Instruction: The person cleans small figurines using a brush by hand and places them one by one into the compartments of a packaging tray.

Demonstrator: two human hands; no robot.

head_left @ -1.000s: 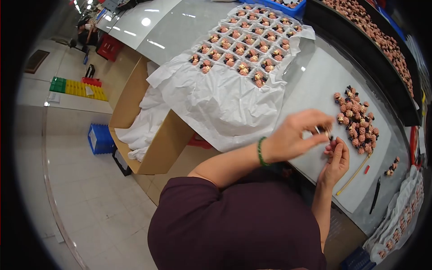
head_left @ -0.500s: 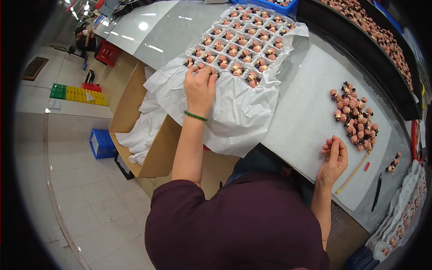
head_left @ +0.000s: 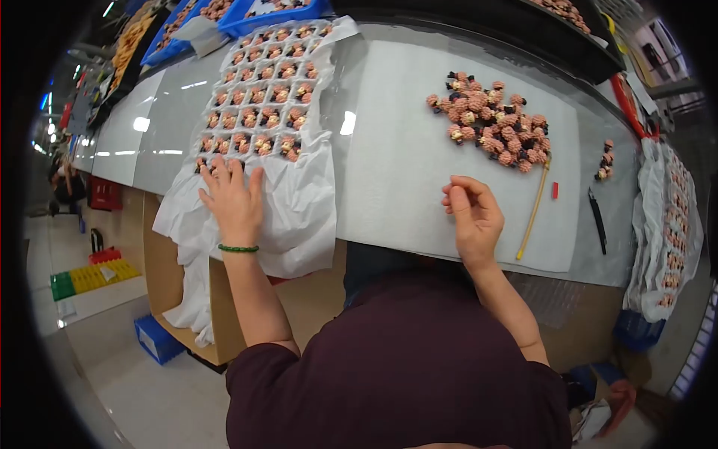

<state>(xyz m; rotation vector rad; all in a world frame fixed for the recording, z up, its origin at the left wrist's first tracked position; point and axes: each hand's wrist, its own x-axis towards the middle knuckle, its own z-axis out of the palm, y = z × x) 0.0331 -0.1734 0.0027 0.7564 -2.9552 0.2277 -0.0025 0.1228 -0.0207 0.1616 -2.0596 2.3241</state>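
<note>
My left hand [head_left: 235, 202], with a green bead bracelet at the wrist, lies with fingers spread at the near edge of a white compartment tray [head_left: 247, 97]. Small pink and black figures sit in the tray's cells, and some near my fingertips are partly covered. Crumpled white paper [head_left: 299, 202] spreads under and beside this hand. My right hand [head_left: 476, 221] is raised over the white sheet [head_left: 396, 150], thumb and fingertips together; anything between them is too small to make out. Beyond it lies a pile of pink figures [head_left: 508, 127].
Right of the pile are a yellow stick [head_left: 535, 209], a red piece [head_left: 555, 190], a black tool [head_left: 597, 221] and a few figures [head_left: 606, 159]. Blue bins [head_left: 273, 16] stand at the back. An open cardboard box [head_left: 164, 273] is below left; wrapped trays [head_left: 666, 232] are far right.
The view has swung to the right. My left hand moved from beside my right hand to the tray's near edge, and its fingers have since spread. My right hand stays over the white sheet.
</note>
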